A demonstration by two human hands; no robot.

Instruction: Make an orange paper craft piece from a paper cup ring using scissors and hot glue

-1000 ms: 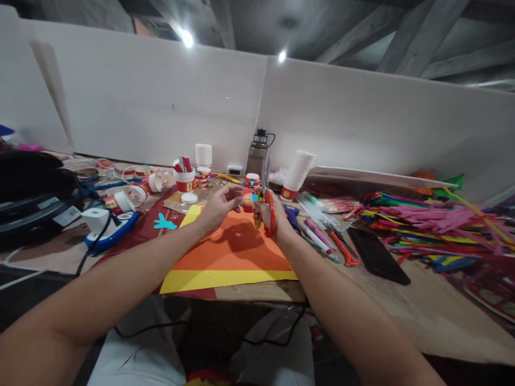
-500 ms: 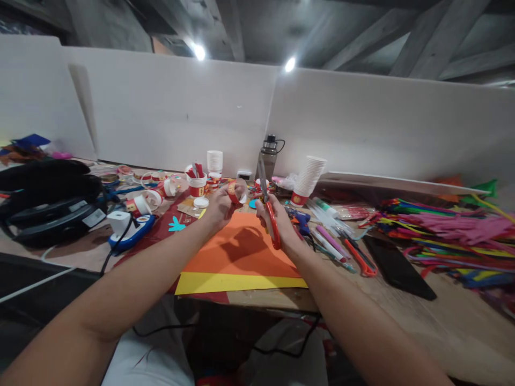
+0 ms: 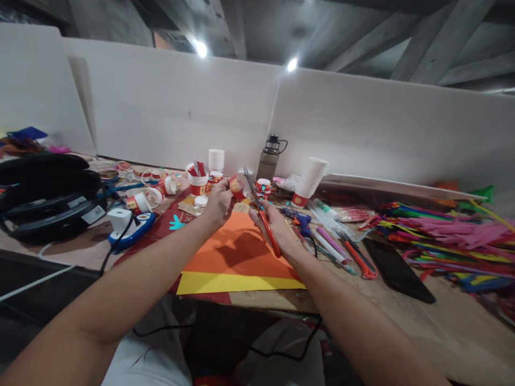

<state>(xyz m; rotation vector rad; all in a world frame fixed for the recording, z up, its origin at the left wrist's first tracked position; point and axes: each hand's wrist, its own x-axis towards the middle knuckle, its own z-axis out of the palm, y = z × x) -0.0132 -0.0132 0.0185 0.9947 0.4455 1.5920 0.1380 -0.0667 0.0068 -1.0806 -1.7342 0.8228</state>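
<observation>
My left hand (image 3: 218, 205) is closed on a small red paper cup piece (image 3: 235, 186), held up above the table. My right hand (image 3: 270, 225) grips red-handled scissors (image 3: 263, 220), whose blades point up and left toward the cup piece. Both hands hover over an orange paper sheet (image 3: 237, 249) that lies on a yellow sheet (image 3: 237, 282) at the table's front edge.
Cut cup pieces and a stack of white cups (image 3: 216, 160) stand behind, with a water bottle (image 3: 269, 157) and a taller cup stack (image 3: 309, 179). Pens, a glue gun (image 3: 300, 220), a black phone (image 3: 398, 271) and coloured pipe cleaners (image 3: 450, 236) lie right. A black bag (image 3: 44, 195) and a charger (image 3: 120, 222) lie left.
The scissors tilted from upright to leaning left toward the cup piece, and my right hand moved slightly left and down. My left hand kept hold of the cup piece.
</observation>
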